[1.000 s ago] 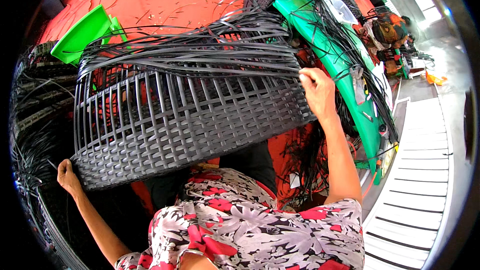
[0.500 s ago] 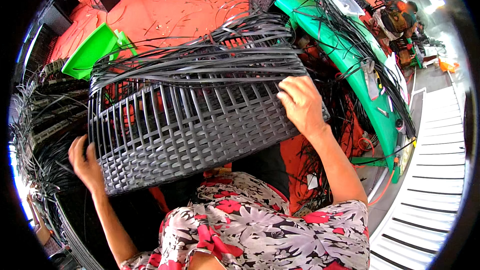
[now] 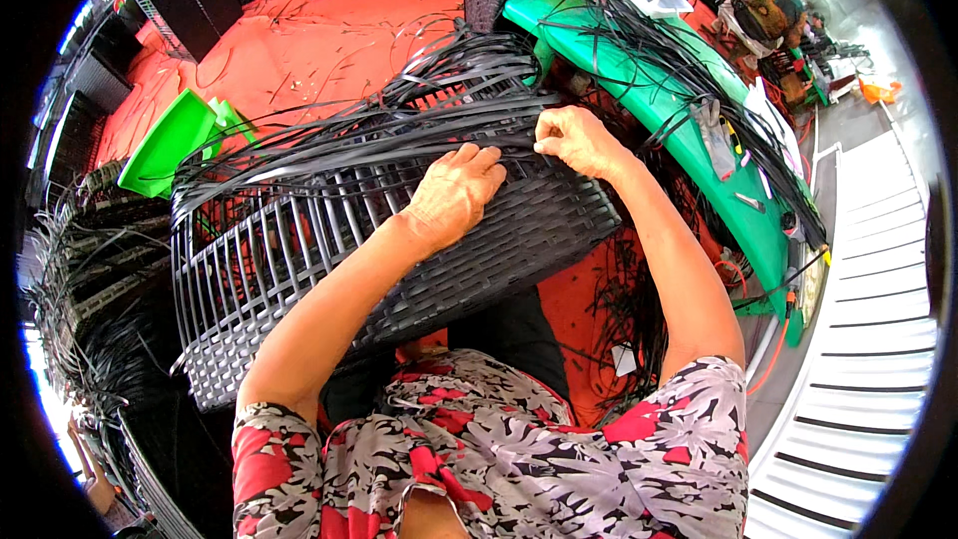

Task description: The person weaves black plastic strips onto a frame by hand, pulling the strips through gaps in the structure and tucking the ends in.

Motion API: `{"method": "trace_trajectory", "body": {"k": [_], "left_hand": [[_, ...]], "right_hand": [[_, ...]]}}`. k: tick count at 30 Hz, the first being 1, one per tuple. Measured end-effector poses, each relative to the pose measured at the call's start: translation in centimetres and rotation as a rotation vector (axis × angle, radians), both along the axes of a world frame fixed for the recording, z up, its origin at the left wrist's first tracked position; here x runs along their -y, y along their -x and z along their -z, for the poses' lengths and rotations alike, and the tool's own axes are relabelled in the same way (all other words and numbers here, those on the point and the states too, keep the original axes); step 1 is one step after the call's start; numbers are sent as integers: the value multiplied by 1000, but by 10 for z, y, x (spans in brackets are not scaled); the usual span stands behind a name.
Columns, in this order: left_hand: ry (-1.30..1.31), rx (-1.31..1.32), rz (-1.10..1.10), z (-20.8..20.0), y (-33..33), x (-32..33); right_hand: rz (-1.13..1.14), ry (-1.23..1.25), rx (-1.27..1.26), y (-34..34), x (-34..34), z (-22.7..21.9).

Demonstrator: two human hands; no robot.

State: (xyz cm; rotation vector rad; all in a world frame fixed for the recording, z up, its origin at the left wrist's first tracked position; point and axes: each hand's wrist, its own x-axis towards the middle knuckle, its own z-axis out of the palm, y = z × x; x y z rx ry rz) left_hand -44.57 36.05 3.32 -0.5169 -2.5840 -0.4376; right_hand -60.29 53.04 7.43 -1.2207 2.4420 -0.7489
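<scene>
Both hands are working on a dark woven frame (image 3: 329, 260) lying across the person's lap, tilted, with its unwoven ribs toward the left and its finished weave toward the right. The left hand (image 3: 454, 195) is lying palm-down on the weave, fingers loosely spread and pressing, gripping nothing. The right hand (image 3: 579, 140) is sitting just beside it at the frame's upper edge, fingers curled and seemingly pinching a black strip (image 3: 439, 125); the exact grip is hard to make out. Loose strips are trailing off the top of the frame toward the left. A green table (image 3: 689, 140) is standing to the right, draped with more strips. A green bin (image 3: 170, 140) is resting on the orange floor (image 3: 329, 30) at the left.
</scene>
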Motion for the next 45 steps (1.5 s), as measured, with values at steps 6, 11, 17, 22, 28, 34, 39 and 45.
{"method": "trace_trajectory", "body": {"k": [6,11,17,22,28,34,39,45], "left_hand": [[155,62,-195,-4,23,-22],[240,105,-316,-9,20,-22],[293,-56,-273,-20,-7,-12],[96,20,-230,-26,-40,12],[205,118,-179,-66,-110,20],[214,62,-271,-49,-154,55],[166,-172,-114,-46,-161,48],[75,-83,-343,-51,-149,63]], "right_hand": [[71,173,333,17,-11,3],[322,468,394,-7,-23,-23],[439,625,328,-61,-51,-39],[289,544,-163,-107,-36,1],[-221,416,-357,-172,32,-2],[-247,240,-325,-181,52,-3],[-385,180,-236,-167,60,-18],[-345,209,-96,-149,47,-52]]}}
